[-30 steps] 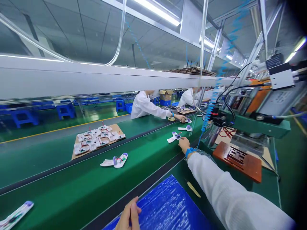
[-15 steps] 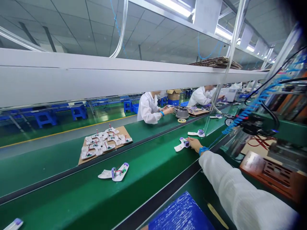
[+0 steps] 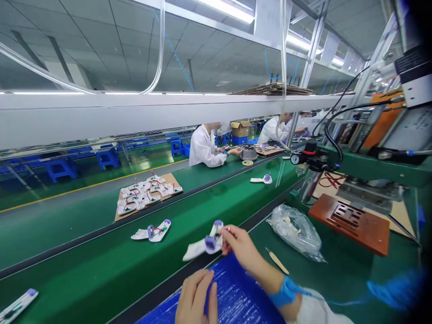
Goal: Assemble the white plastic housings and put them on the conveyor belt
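My right hand [image 3: 239,249] pinches one end of a white plastic housing [image 3: 197,249] with purple parts, a small green circuit board and red wires. The housing is held above the near edge of the green conveyor belt. My left hand [image 3: 196,298] rests on a shiny blue film-covered block [image 3: 232,290], fingers stretched out and holding nothing. Similar housings lie on the belt: one [image 3: 151,231] left of my right hand, one [image 3: 261,179] farther off, and another [image 3: 18,306] at the lower left.
Several white housings sit on a cardboard sheet [image 3: 175,180] across the belt. On the right are a plastic bag [image 3: 297,231], a pale-handled pointed tool [image 3: 278,262], an orange-brown fixture plate [image 3: 349,225] and a pressure gauge [image 3: 294,159]. Co-workers in white coats [image 3: 202,148] sit opposite.
My right hand has lifted a housing from the belt and brought it closer, down and left. My left hand has come into view over the blue block. The view has turned rightward.
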Demonstrator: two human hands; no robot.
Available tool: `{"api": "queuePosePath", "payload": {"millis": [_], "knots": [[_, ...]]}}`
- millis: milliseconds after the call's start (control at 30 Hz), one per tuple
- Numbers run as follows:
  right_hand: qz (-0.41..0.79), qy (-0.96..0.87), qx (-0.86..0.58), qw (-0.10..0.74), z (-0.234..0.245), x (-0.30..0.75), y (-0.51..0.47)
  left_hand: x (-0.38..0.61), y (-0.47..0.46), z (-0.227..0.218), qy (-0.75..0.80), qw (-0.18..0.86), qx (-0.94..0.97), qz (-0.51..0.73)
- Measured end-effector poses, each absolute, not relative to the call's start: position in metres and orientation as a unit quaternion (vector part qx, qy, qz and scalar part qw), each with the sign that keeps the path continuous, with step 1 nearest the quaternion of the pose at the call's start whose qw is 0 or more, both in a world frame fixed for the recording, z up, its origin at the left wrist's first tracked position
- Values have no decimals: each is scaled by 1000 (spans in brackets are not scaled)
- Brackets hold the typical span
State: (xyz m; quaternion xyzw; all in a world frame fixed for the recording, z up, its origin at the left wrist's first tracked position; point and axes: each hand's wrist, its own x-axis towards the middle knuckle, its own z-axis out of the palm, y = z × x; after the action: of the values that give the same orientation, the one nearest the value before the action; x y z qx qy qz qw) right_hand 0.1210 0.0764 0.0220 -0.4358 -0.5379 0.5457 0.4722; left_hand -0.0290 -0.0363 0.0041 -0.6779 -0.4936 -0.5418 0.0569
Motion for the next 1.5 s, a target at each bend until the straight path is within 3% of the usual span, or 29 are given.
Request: {"api": "queuePosePath", "payload": {"millis": [100, 233, 367, 633, 800, 1200, 1500], "knots": [[624, -524, -391, 427, 1, 115, 29, -34, -37, -1, -520, 14, -736, -433], [626, -535, -405, 397, -17, 120, 14, -37, -40, -5, -578, -114, -725, -357], [591, -578, -390, 405, -18, 126, 17, -37, -39, -3, -612, -233, -663, -363], [530, -645, -360, 417, -8, 123, 8, -37, -34, -3, -657, -267, -584, -395], [594, -611, -351, 387, -8, 122, 11, -41, -35, 7, -627, -366, -528, -439], [618, -592, -348, 383, -4, 119, 6, -32, -38, 2, -619, -370, -517, -462], [560, -641, -351, 391, -3, 121, 3, -40, -41, 10, -610, -319, -631, -357]]}}
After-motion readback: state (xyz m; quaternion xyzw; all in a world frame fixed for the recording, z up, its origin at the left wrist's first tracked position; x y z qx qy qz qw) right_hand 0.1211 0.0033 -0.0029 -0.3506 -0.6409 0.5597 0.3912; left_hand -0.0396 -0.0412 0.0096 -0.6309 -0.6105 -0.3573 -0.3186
